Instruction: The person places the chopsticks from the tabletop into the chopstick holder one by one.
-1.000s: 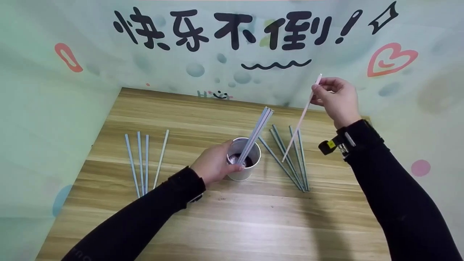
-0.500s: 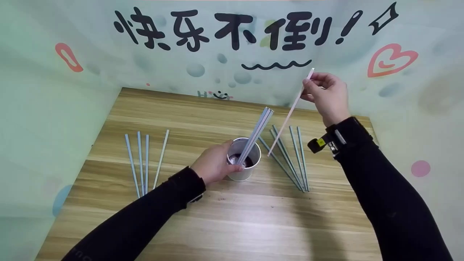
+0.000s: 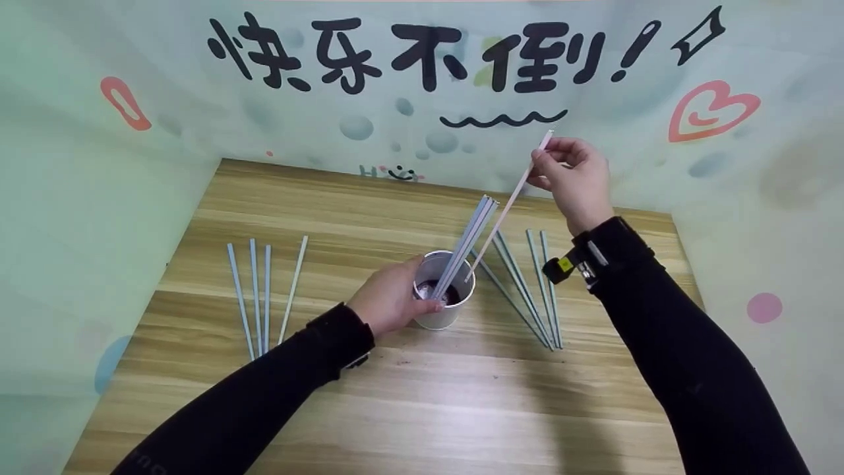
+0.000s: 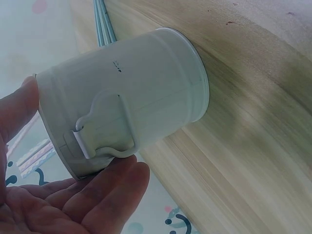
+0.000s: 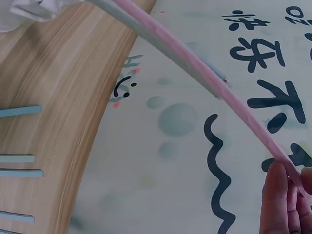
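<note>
Now moved left with pink stick (image 3: 504, 208) pinched in right hand (image 3: 573, 178), tip at cup (image 3: 443, 298); left hand (image 3: 389, 297) gripping cup.

Leaning sticks (image 3: 469, 239) (a bundle) crowd cup (image 3: 443, 315) mouth.

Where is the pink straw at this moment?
In the head view, the pink straw is in the air right of centre, pinched at its top by the right hand, with its lower end by the rim of the white cup.

The straws' (image 3: 465, 247) lower ends were hidden inside the white tin cup (image 3: 443, 315); the right hand (image 5: 285, 204) was cropped by the wrist view's edge.
</note>
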Motion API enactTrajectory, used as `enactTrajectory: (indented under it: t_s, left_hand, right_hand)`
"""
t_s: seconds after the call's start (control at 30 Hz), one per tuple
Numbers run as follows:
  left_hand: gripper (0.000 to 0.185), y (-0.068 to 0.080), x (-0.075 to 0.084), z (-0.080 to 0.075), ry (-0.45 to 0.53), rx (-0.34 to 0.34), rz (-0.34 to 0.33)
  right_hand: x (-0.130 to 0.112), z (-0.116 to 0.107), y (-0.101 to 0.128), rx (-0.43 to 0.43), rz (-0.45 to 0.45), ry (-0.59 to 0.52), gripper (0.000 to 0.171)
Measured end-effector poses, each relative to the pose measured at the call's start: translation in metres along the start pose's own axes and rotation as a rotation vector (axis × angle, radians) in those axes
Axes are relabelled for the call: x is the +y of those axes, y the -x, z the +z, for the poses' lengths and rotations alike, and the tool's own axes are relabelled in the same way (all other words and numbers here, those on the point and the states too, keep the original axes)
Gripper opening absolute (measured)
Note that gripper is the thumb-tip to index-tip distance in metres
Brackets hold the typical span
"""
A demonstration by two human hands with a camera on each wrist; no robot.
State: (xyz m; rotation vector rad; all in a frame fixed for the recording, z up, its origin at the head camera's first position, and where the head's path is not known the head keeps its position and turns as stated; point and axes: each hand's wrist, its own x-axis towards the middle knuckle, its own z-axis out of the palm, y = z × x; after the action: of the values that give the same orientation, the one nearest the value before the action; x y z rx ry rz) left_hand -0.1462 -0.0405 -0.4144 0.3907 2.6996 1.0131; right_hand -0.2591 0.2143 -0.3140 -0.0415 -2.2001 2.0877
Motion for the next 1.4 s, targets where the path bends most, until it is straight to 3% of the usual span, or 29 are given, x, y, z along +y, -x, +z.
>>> enactTrajectory:
  t_s: [0.67,1.1,1.4]
  left_hand:
    - [0.077,0.001,-0.001,0.000,0.031,-0.003,0.011]
    - [0.077,0.000,-0.002,0.000,0.050,-0.014,0.012]
    - [0.076,0.001,-0.002,0.000,0.043,0.000,0.007]
  right_hand:
    - [0.033,0.006,0.007,-0.065,0.041,0.069,0.024]
    - [0.047,0.006,0.017,-0.167,0.017,0.206,0.024]
    - [0.055,0.010,0.022,-0.210,-0.006,0.244,0.026]
